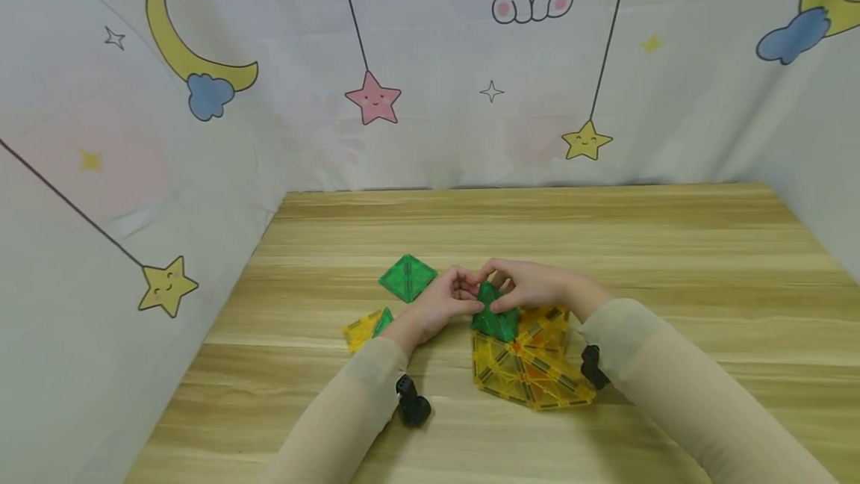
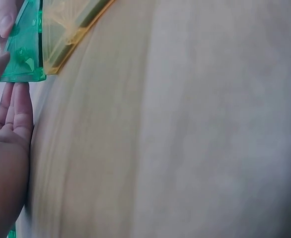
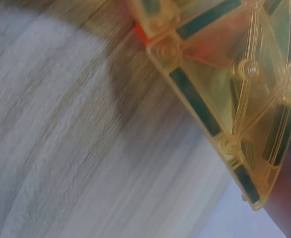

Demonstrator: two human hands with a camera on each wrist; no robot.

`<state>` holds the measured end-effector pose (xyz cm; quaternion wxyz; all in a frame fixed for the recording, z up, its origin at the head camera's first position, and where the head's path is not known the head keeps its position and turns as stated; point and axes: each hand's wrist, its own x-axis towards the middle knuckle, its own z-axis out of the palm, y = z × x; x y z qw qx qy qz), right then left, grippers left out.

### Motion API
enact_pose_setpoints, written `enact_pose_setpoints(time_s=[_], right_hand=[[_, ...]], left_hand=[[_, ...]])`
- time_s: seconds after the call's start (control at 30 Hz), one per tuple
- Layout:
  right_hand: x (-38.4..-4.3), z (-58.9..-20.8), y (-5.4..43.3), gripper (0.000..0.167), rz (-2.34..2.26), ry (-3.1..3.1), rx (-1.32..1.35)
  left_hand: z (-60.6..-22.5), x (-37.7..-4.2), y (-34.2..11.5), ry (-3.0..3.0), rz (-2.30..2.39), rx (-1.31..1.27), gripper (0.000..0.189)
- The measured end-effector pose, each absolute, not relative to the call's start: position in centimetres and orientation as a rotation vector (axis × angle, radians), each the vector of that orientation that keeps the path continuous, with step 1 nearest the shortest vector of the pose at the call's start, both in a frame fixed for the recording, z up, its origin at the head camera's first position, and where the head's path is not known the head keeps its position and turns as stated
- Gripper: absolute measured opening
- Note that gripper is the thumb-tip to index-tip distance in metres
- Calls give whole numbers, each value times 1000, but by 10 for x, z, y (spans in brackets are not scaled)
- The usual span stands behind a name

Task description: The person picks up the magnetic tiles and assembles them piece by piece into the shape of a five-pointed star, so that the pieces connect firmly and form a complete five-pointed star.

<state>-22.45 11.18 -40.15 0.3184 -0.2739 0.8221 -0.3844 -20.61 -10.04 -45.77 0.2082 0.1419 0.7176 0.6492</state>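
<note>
My left hand (image 1: 440, 303) and right hand (image 1: 537, 286) meet at green translucent triangular magnetic tiles (image 1: 497, 326), seen upright in the head view. The left thumb presses the near left side, with its fingers behind. From the right, my other hand pinches the top between thumb and fingers. Directly in front lies a fan of yellow and orange magnetic tiles (image 1: 497, 370), touching the green ones. The left wrist view shows the green tile (image 2: 24, 62) beside a yellow one (image 2: 66, 42). Yellow tiles (image 3: 205, 84) fill the upper right of the right wrist view, where the right fingers are hidden.
Two green triangle tiles (image 1: 407, 278) lie edge to edge at the back left of the wooden table (image 1: 672, 245). Nearer the left forearm are a yellow tile (image 1: 360, 330) and a partly hidden green tile (image 1: 383, 321). A patterned white cloth (image 1: 457, 140) hangs behind the table.
</note>
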Motion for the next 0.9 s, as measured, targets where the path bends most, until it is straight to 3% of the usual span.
enact_pose_setpoints(time_s=[0.6,0.9], right_hand=[[-232,-405,140,46,-1081,2198,-699],[-233,-406,151,47,-1092,2220,-601]], left_hand=[[-452,-206,-98,1939,1796,366,38],[-429,-195,-97,1968,1750,387,33]])
